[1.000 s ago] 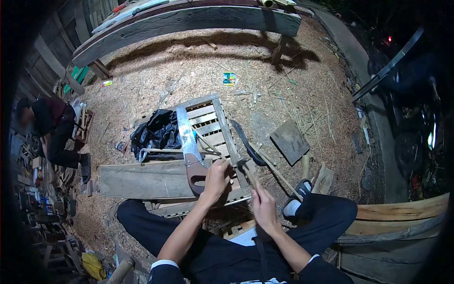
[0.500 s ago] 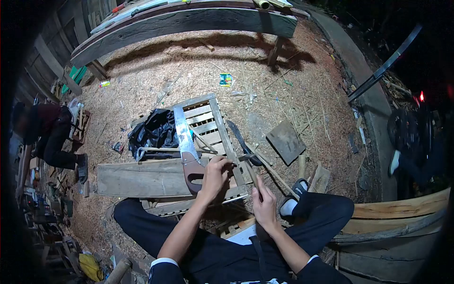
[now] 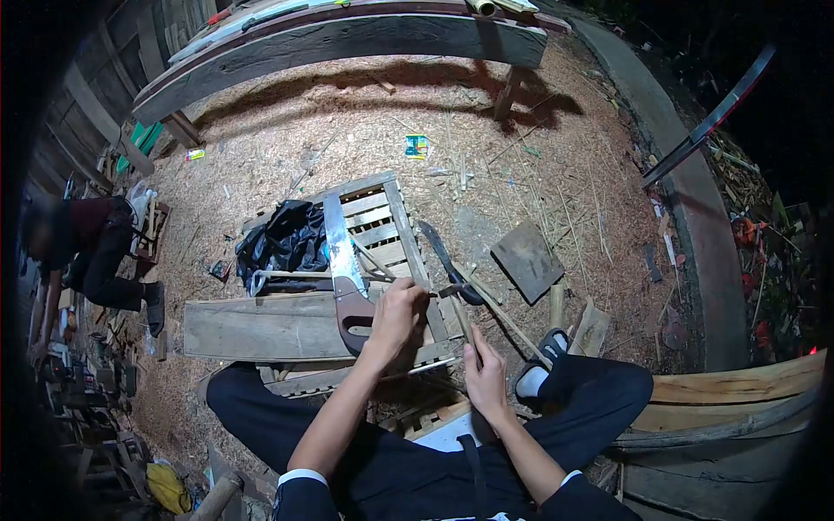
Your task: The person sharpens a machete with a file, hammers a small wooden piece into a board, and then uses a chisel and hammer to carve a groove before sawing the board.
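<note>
My left hand (image 3: 395,314) rests on a slatted wooden crate (image 3: 380,208), its fingertips pinched on a small object too tiny to make out. My right hand (image 3: 485,375) grips the wooden handle of a hammer (image 3: 460,314). The hammer's dark head sits just right of my left fingertips. A hand saw (image 3: 341,252) with a brown handle lies on the crate beside my left hand. A dark-bladed machete (image 3: 439,250) lies along the crate's right side. I sit on the ground with my legs spread around the crate.
A wide plank (image 3: 261,328) lies left of my left hand, with a black plastic bag (image 3: 282,243) behind it. A square board (image 3: 527,259) lies to the right. Sawdust covers the ground. A long bench (image 3: 347,39) crosses the back. Another person (image 3: 87,252) crouches at far left.
The hammer head has risen slightly and come closer to my left fingertips. A motorbike at the right edge has left the view. The person at far left has bent lower.
</note>
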`<state>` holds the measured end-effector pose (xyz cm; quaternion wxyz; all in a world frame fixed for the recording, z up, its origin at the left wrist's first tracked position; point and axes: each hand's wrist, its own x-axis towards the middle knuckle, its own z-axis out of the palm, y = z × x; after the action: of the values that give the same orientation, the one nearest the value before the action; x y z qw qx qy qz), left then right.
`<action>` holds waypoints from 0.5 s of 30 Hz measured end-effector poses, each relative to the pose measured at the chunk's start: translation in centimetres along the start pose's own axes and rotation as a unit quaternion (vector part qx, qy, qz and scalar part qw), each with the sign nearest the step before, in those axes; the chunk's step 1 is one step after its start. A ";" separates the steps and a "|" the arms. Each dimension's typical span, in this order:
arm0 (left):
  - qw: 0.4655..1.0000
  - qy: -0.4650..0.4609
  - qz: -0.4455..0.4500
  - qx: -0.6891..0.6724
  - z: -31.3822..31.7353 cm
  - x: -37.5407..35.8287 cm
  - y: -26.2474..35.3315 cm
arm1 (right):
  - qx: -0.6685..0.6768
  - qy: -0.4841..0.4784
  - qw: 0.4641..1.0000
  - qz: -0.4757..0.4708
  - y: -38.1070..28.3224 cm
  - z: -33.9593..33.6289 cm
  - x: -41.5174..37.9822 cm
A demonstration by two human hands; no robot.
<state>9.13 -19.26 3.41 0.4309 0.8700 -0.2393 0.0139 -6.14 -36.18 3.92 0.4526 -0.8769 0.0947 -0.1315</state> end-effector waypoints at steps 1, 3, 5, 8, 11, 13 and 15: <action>1.000 -0.011 0.002 -0.006 0.0 0.2 -0.1 | 0.008 -0.011 1.000 0.012 0.3 0.1 0.0; 0.999 -0.032 -0.018 -0.010 -0.4 0.4 0.3 | 0.017 -0.023 0.999 0.027 -0.5 -0.5 0.6; 0.998 -0.051 -0.036 -0.013 -0.4 0.5 0.2 | 0.068 -0.046 0.989 0.121 -2.4 -1.6 1.3; 0.999 -0.045 -0.006 0.002 -0.2 0.7 -0.2 | 0.136 0.076 0.976 0.150 -3.5 -0.4 1.0; 0.999 -0.039 -0.001 -0.021 -0.4 0.9 0.1 | 0.041 0.032 0.998 0.037 -0.3 0.7 -0.1; 0.997 -0.056 -0.025 -0.043 -0.4 0.9 0.0 | 0.057 -0.062 0.992 0.094 -1.4 -0.5 0.7; 0.997 -0.061 -0.028 -0.032 -0.4 0.8 -0.2 | 0.087 0.011 0.990 0.114 -3.3 -0.7 1.0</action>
<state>10.03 -19.19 3.67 0.4435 0.8613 -0.2409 -0.0590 -5.24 -35.12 7.14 0.5380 -0.8162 0.1872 -0.0966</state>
